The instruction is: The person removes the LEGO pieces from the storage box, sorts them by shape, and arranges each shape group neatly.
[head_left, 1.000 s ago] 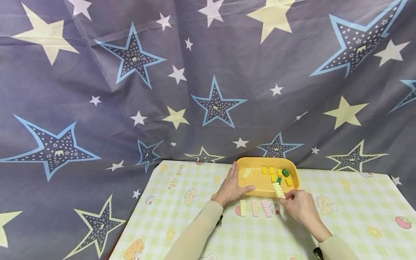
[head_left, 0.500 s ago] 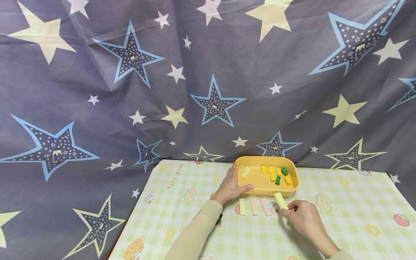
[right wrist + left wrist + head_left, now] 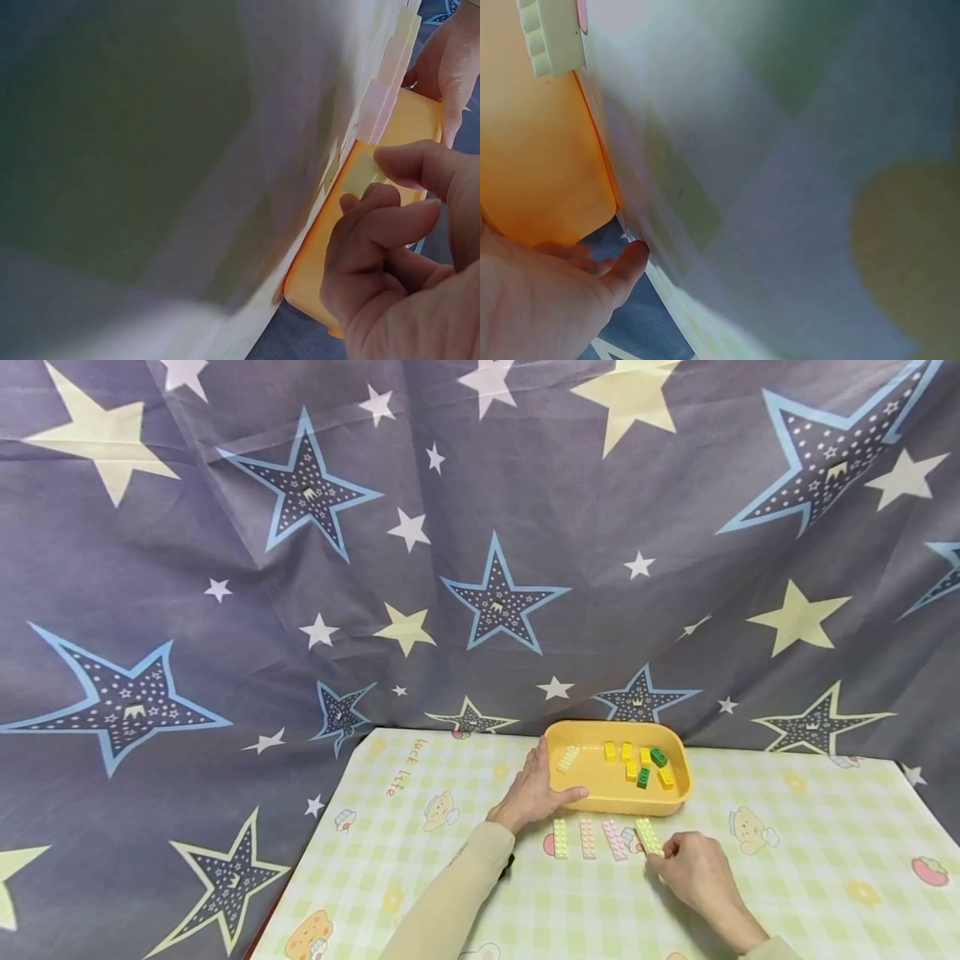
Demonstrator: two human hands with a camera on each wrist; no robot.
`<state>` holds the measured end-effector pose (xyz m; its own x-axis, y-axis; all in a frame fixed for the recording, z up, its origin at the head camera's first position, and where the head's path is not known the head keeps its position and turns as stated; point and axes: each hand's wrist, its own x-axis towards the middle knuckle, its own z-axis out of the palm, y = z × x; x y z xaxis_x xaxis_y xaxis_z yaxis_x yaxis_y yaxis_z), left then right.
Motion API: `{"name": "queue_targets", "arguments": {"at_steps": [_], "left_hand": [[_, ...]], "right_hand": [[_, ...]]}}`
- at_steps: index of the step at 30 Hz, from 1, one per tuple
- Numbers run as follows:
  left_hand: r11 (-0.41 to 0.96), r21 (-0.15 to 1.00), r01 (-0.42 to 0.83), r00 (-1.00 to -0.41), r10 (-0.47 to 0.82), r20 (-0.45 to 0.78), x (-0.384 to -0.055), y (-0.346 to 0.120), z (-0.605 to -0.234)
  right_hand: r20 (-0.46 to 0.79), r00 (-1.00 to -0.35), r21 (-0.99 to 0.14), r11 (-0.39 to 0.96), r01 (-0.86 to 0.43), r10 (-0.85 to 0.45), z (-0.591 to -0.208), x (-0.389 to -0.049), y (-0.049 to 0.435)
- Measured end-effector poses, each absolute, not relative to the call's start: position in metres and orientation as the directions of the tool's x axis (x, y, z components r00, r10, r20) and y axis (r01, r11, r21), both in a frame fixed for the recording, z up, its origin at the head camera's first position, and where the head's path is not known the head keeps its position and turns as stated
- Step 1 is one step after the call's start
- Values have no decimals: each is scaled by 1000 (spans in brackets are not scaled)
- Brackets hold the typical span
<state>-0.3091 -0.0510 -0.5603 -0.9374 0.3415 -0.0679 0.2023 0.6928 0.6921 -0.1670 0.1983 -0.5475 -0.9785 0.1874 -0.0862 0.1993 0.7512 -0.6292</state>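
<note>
In the head view my right hand (image 3: 695, 870) pinches the near end of a pale yellow-green toy building brick (image 3: 647, 836), long and studded. This brick sits in front of the yellow tray (image 3: 611, 804), rightmost in a row. Left of it lie a pink brick (image 3: 615, 840), a peach brick (image 3: 588, 839) and another yellow-green brick (image 3: 560, 838). My left hand (image 3: 534, 789) rests against the tray's left front corner, fingers straight along the side and thumb over the front rim. The right wrist view shows my thumb and curled fingers on the brick (image 3: 361, 174).
Inside the tray lie a pale long brick (image 3: 567, 759), several small yellow bricks (image 3: 627, 752) and two green ones (image 3: 658, 757). A checked cloth (image 3: 795, 877) covers the table. Behind the tray hangs a star-patterned curtain (image 3: 480, 693).
My right hand has brought the yellow-green brick from over the tray's front rim toward me and down beside the pink brick. My left hand has stayed at the tray.
</note>
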Motion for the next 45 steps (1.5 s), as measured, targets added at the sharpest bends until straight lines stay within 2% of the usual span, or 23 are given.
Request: {"name": "queue_targets", "arguments": {"at_steps": [8,16,30,38,45], "left_hand": [[708,655,264,-935,353,-5,-309,-50,-560],[721,634,280,-933,359,3,-306,-49,-560],[726,615,307,-923,384,8,-304,-50,-559],[727,617,301,-922,387,-6,-305,-51,-558],[731,614,299,-918,396,-23,-304,-48,-558]], "right_hand": [[-95,-978,-620,758,203,184,-548,-172,196],[-141,-976,-602,768,219,168,-549,-173,197],[-142,-976,-579,786,219,167,-541,-172,200],[-47,-991,-599,790,129,126,-509,-180,212],[10,-996,-623,780,65,90,-486,-213,206]]}}
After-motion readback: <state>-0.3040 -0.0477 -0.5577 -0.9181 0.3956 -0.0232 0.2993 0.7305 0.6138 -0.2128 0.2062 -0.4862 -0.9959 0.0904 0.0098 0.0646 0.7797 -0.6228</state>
